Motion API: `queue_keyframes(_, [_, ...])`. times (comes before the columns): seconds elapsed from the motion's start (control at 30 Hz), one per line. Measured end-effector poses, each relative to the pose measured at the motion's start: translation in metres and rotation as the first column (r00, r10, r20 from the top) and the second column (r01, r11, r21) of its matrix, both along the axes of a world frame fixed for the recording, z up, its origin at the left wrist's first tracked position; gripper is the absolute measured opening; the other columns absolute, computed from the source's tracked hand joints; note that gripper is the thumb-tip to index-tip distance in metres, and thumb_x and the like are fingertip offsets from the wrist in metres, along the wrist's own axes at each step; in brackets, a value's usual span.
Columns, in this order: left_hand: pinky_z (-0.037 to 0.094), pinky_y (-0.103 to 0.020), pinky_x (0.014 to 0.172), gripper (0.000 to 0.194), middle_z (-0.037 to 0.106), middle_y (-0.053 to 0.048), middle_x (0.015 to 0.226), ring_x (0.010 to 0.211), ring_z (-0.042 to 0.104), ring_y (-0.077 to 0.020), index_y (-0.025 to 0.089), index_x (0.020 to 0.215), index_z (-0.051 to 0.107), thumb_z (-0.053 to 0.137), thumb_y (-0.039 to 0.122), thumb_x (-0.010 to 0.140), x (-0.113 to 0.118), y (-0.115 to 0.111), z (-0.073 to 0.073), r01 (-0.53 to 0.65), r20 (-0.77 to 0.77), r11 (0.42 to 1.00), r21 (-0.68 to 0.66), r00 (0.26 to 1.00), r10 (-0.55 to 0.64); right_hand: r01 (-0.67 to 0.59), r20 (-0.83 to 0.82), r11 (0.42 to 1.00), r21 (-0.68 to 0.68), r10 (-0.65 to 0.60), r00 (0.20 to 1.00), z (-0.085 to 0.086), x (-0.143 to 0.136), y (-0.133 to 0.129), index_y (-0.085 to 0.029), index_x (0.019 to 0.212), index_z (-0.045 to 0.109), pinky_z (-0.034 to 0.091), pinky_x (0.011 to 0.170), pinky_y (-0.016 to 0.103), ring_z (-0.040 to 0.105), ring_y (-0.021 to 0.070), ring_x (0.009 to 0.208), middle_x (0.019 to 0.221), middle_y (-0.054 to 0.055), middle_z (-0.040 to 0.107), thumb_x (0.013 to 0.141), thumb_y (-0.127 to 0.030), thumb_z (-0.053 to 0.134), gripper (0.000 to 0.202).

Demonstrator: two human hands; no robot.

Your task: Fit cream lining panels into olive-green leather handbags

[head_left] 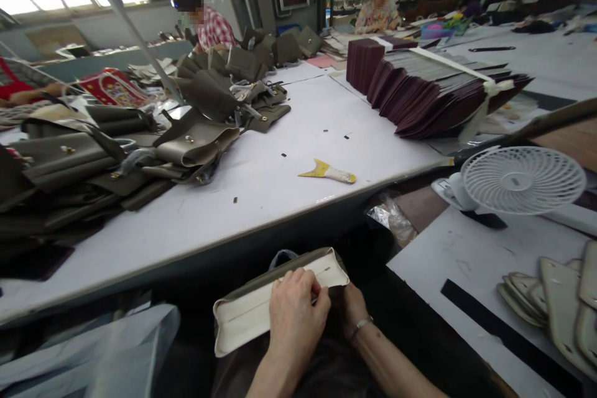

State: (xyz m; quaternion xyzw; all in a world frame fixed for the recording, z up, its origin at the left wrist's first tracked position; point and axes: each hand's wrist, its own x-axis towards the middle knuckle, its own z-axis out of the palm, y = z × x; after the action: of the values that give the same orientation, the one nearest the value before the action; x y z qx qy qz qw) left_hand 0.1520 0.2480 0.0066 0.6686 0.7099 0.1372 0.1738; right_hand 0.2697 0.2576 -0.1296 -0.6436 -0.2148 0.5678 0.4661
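Observation:
On my lap lies a grey-olive bag, its cream inside strip turned up toward me. My left hand is closed over the near edge of this strip, thumb and fingers bent together. At the bag's right end, my right hand, with a band at the wrist, grips the lower corner; most of its fingers are hidden behind the bag. A small loop stands up at the bag's far side.
A white table runs ahead, with heaped olive bags at left, a yellow-and-white pointed tool and a tied stack of maroon pieces. A white fan and pale shaped pieces are at right. Two people work across the table.

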Motion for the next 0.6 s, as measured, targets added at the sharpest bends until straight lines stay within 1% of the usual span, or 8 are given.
queue_keyframes(0.1, [0.032, -0.034, 0.071, 0.017, 0.061, 0.0, 0.073, 0.077, 0.056, -0.0196, 0.021, 0.067, 0.053, 0.056, 0.018, 0.083, 0.001, -0.003, 0.001, -0.005, -0.011, 1.0, 0.027, 1.0, 0.005, -0.078, 0.16, 0.992, 0.1, 0.061, 0.985, 0.026, 0.028, -0.019, -0.015, 0.081, 0.067, 0.053, 0.067, 0.031, 0.063, 0.02, 0.072, 0.076, 0.004, 0.067, 0.085, -0.045, 0.066, 0.03])
queue_keyframes(0.17, [0.033, -0.034, 0.071, 0.016, 0.06, 0.0, 0.074, 0.078, 0.056, -0.0201, 0.021, 0.069, 0.053, 0.055, 0.018, 0.084, 0.001, -0.005, 0.0, 0.001, -0.02, 0.999, 0.051, 1.0, 0.0, -0.226, 0.339, 0.918, 0.326, 0.11, 0.934, 0.049, 0.041, -0.036, -0.019, 0.093, 0.072, 0.053, 0.085, 0.033, 0.064, 0.0235, 0.093, 0.097, 0.007, 0.07, 0.087, -0.036, 0.065, 0.02])
queue_keyframes(0.23, [0.034, -0.035, 0.072, 0.016, 0.061, -0.001, 0.076, 0.079, 0.057, -0.0208, 0.021, 0.07, 0.053, 0.054, 0.018, 0.086, 0.001, -0.008, -0.001, 0.012, -0.027, 0.997, 0.074, 1.0, -0.01, -0.504, 0.612, 0.673, 0.541, 0.096, 0.785, 0.068, 0.044, -0.049, -0.02, 0.115, 0.068, 0.05, 0.098, 0.038, 0.059, 0.0252, 0.112, 0.118, 0.009, 0.065, 0.092, -0.022, 0.055, 0.026])
queue_keyframes(0.27, [0.035, -0.035, 0.072, 0.015, 0.061, -0.001, 0.076, 0.079, 0.057, -0.0211, 0.021, 0.071, 0.053, 0.053, 0.018, 0.086, 0.001, -0.009, -0.002, 0.015, -0.027, 0.996, 0.087, 1.0, -0.012, -0.633, 0.731, 0.532, 0.562, 0.039, 0.681, 0.074, 0.042, -0.053, -0.019, 0.125, 0.063, 0.049, 0.101, 0.041, 0.056, 0.0261, 0.119, 0.125, 0.011, 0.062, 0.093, -0.015, 0.05, 0.035])
queue_keyframes(0.3, [0.036, -0.036, 0.072, 0.014, 0.061, -0.001, 0.077, 0.079, 0.057, -0.0213, 0.021, 0.073, 0.053, 0.054, 0.018, 0.087, 0.001, -0.011, -0.002, 0.013, -0.024, 0.995, 0.101, 1.0, -0.011, -0.731, 0.817, 0.428, 0.531, -0.03, 0.576, 0.078, 0.038, -0.054, -0.018, 0.134, 0.056, 0.048, 0.103, 0.045, 0.052, 0.0272, 0.124, 0.131, 0.012, 0.058, 0.093, -0.009, 0.046, 0.043])
queue_keyframes(0.33, [0.036, -0.036, 0.073, 0.011, 0.062, -0.001, 0.078, 0.079, 0.057, -0.0215, 0.021, 0.076, 0.054, 0.055, 0.019, 0.087, 0.001, -0.013, -0.003, 0.01, -0.017, 0.993, 0.118, 1.0, -0.009, -0.789, 0.868, 0.38, 0.483, -0.089, 0.489, 0.079, 0.034, -0.054, -0.016, 0.139, 0.05, 0.047, 0.104, 0.047, 0.049, 0.028, 0.128, 0.134, 0.013, 0.056, 0.092, -0.006, 0.044, 0.049])
queue_keyframes(0.43, [0.038, -0.036, 0.074, 0.002, 0.063, -0.002, 0.082, 0.081, 0.058, -0.0224, 0.02, 0.088, 0.056, 0.056, 0.018, 0.088, 0.0, -0.019, -0.005, 0.007, -0.009, 0.987, 0.162, 1.0, -0.006, -0.856, 0.926, 0.358, 0.373, -0.205, 0.317, 0.075, 0.023, -0.05, -0.011, 0.145, 0.041, 0.043, 0.107, 0.052, 0.045, 0.029, 0.132, 0.137, 0.014, 0.054, 0.09, -0.001, 0.043, 0.055])
queue_keyframes(0.6, [0.038, -0.038, 0.078, 0.011, 0.062, -0.004, 0.086, 0.086, 0.055, -0.0237, 0.019, 0.086, 0.059, 0.05, 0.017, 0.092, -0.009, -0.03, -0.004, 0.037, -0.054, 0.986, 0.16, 0.998, -0.028, -0.883, 0.946, 0.36, 0.303, -0.229, 0.231, 0.065, 0.019, -0.052, -0.009, 0.147, 0.037, 0.04, 0.107, 0.053, 0.042, 0.0307, 0.135, 0.143, 0.016, 0.049, 0.092, -0.005, 0.045, 0.056])
